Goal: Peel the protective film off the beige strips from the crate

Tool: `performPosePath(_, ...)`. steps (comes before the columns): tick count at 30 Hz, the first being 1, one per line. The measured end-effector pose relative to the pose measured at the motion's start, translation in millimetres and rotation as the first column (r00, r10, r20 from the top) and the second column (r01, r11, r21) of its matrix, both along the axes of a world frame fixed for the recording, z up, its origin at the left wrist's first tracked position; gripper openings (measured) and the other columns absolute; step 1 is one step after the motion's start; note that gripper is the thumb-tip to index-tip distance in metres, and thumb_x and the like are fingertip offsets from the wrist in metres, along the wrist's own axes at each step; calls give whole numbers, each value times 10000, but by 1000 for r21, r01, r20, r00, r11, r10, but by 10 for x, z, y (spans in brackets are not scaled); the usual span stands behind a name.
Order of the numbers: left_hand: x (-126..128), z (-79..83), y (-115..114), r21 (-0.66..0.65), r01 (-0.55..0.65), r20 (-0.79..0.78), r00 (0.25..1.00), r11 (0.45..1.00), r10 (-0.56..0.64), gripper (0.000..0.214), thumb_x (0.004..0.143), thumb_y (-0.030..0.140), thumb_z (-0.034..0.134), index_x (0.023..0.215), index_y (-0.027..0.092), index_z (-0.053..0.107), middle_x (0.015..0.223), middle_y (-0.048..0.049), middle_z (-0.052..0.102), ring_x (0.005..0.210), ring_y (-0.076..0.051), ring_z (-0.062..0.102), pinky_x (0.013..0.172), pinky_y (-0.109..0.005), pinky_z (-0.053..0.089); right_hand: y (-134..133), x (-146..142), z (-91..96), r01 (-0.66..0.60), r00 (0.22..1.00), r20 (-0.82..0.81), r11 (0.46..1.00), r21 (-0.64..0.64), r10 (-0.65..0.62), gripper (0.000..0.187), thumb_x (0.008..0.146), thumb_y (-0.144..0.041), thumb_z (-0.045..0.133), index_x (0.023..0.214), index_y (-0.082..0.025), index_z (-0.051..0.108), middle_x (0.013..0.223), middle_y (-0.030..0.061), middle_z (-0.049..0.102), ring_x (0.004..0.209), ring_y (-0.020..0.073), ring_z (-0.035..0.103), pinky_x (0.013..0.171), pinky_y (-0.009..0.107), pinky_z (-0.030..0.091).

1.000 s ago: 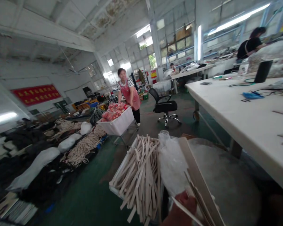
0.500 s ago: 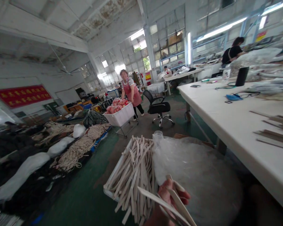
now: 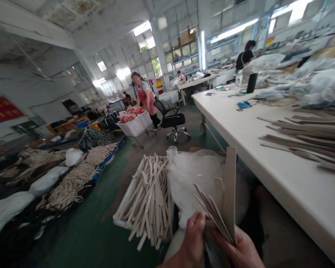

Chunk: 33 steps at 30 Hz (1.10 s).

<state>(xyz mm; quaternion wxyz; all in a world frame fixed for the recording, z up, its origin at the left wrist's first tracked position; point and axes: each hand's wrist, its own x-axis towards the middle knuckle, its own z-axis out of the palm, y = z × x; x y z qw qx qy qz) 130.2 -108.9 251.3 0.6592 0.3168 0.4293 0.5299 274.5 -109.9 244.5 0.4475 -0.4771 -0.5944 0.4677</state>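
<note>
Both my hands meet low in the middle of the view around a fan of flat beige strips (image 3: 222, 206). My left hand (image 3: 192, 243) pinches the bundle from the left with its thumb up. My right hand (image 3: 241, 251) wraps the bottom of the strips from the right. One long strip stands almost upright above the rest. Just left of my hands a white bin (image 3: 123, 210) holds a heap of the same beige strips (image 3: 149, 195), and a clear plastic bag (image 3: 195, 175) bulges behind the bundle.
A long white table (image 3: 268, 149) runs along the right, with more strips (image 3: 309, 137) laid out on it, glasses and a black cup. Ahead, a person in a pink apron (image 3: 143, 96) pushes a white cart (image 3: 135, 124) of red goods. An office chair (image 3: 171, 121) stands beside it. Piles of cord and white sacks cover the floor at left.
The view has swung right and down. My right hand has come into view and closed on the strips beside my left. The bundle now stands more upright, and the person with the cart looks farther away.
</note>
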Motion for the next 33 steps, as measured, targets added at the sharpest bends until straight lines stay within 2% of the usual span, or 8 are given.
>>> performPosePath(2,17,19,-69,96,56,-168,985,994,-39,498,872,607,616,986,131,704,955,-88,712,937,-228,626,945,-336,451,-29,-29,73,40,997,57,997,59,-43,385,796,-546,667,926,-212,805,1060,115,749,1067,329,678,943,368,548)
performPosePath(5,-24,43,-102,162,113,-365,930,980,-47,521,897,650,542,922,151,691,961,-84,707,972,-232,609,994,-341,431,-62,-40,156,28,996,82,998,47,-32,293,844,-440,632,933,-200,775,1024,101,742,895,260,697,833,325,558)
performPosePath(10,-115,94,-74,145,300,-452,868,943,-207,549,847,730,541,864,185,605,687,-9,605,643,-164,533,690,-309,478,-71,-70,166,-72,990,-134,980,-185,47,198,803,-348,649,883,-169,677,592,-23,629,537,151,596,543,230,471)
performPosePath(16,-229,152,-43,37,433,-393,835,901,-385,452,856,615,632,943,176,572,594,45,547,573,-120,508,629,-261,436,-22,65,227,169,919,-303,947,-274,-252,424,740,-460,745,976,-112,689,688,-19,625,467,47,377,438,183,309)
performPosePath(23,-163,170,-59,-52,585,-411,726,810,-551,528,819,668,630,682,160,593,605,-13,572,560,-125,500,594,-269,398,-95,104,395,-231,952,-261,932,-280,158,405,775,-539,719,803,-148,617,559,-12,615,495,144,587,488,223,429)
performPosePath(26,-120,155,-57,-77,577,-321,758,813,-568,519,751,672,691,769,158,624,657,-24,613,602,-149,543,631,-284,438,-108,81,332,-127,992,-50,970,-206,119,319,834,-473,671,766,-170,602,585,-9,605,488,141,575,494,231,424)
performPosePath(29,-112,150,-42,-85,564,-270,781,821,-564,524,724,665,701,816,151,654,728,-52,653,667,-181,583,680,-312,475,-75,85,264,36,973,229,999,24,-41,295,858,-420,618,689,-179,593,651,15,585,571,139,547,559,239,409)
performPosePath(33,-91,182,-69,-21,561,-369,765,827,-528,456,794,614,641,824,165,717,799,-62,687,806,-232,611,788,-356,498,-62,163,195,98,937,317,981,169,-148,347,875,-456,550,660,-188,599,670,40,603,613,166,555,609,255,441)
